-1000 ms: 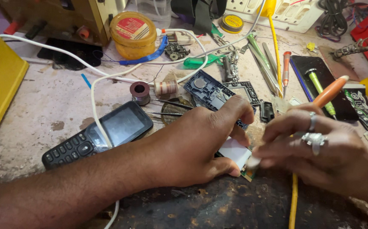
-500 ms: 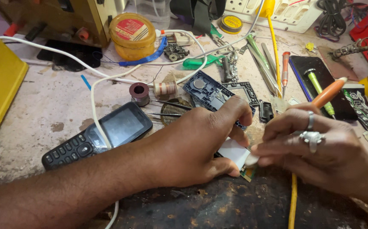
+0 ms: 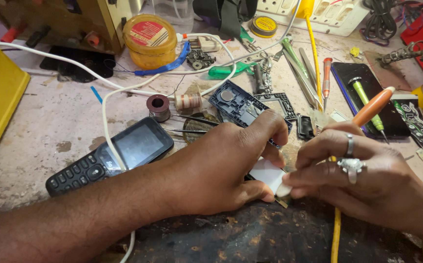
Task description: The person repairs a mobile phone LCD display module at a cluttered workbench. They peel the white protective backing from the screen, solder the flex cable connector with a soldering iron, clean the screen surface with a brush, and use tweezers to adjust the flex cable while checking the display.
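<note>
Left hand pinches a small white flat rectangular piece betw. thumb and fingers, at the front edge of the stained worktop over a dark scorched mat. Right hand, w/ silver rings, fingertips closed on the same piece's right corner, orange-handled tool tucked in its grip. Black keypad phone lies just left of the left wrist, white cable across it; blue-grey plastic phone frame behind the fingers.
</note>
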